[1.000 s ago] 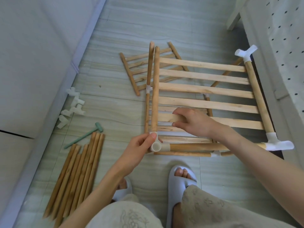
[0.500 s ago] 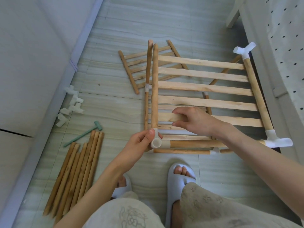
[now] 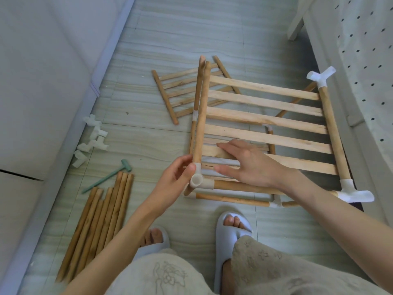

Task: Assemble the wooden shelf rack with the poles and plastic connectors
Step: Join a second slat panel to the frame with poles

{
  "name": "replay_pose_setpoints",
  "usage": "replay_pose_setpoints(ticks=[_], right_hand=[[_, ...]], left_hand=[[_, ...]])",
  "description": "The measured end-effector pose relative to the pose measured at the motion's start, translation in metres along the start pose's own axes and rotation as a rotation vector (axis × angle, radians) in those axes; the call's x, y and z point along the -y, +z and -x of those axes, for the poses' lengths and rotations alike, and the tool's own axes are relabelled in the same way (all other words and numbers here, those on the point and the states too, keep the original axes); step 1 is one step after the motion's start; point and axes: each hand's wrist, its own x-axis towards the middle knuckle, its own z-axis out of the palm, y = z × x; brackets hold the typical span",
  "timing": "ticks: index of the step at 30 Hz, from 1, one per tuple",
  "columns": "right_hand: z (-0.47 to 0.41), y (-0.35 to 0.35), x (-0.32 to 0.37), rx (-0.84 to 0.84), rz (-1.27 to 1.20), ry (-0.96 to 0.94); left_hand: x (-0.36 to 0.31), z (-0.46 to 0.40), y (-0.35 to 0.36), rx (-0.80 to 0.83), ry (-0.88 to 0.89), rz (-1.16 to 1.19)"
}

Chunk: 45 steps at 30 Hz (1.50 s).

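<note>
Left hand [image 3: 176, 179] pinches the corner connector [image 3: 198, 179]; right hand [image 3: 248, 162] lies flat on a slat [image 3: 263, 137]. Risk: 1 twist there could pop the pole [image 3: 202, 116] out.

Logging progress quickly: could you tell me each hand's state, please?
Left hand: grips the plastic corner connector.
Right hand: open, flat on a shelf slat.

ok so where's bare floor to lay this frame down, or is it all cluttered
Bare floor lies beyond the loose slat panel, toward the top of the view. A smaller patch sits between the green mallet, the spare connectors and the frame. Crowded: the pole bundle on the left, and your slippers near you.
</note>
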Motion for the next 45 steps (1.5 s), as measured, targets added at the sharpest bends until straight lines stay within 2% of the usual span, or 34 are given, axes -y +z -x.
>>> replay_pose_setpoints(ticks=[5, 11, 16, 25, 33, 39, 45], right_hand=[[0.003, 0.0, 0.005, 0.151, 0.177, -0.055], [-0.014, 0.006, 0.019, 0.114, 0.192, -0.124], [-0.02, 0.006, 0.024, 0.068, 0.163, -0.127], [-0.019, 0.007, 0.024, 0.017, 0.162, -0.134], [-0.016, 0.005, 0.027, -0.004, 0.122, -0.123], [-0.013, 0.01, 0.027, -0.022, 0.104, -0.131], [-0.007, 0.009, 0.026, 0.033, 0.093, -0.131]], left_hand=[[-0.009, 0.004, -0.028, 0.22, 0.09, -0.115], [-0.024, -0.012, -0.038, 0.379, 0.058, -0.322], [-0.028, -0.023, -0.036, 0.458, 0.031, -0.294], [-0.019, -0.027, -0.036, 0.29, 0.018, -0.339], [-0.009, -0.021, -0.032, 0.189, 0.129, -0.437], [-0.008, -0.014, -0.031, 0.199, 0.131, -0.474], [-0.013, -0.013, -0.029, 0.259, 0.09, -0.368]])
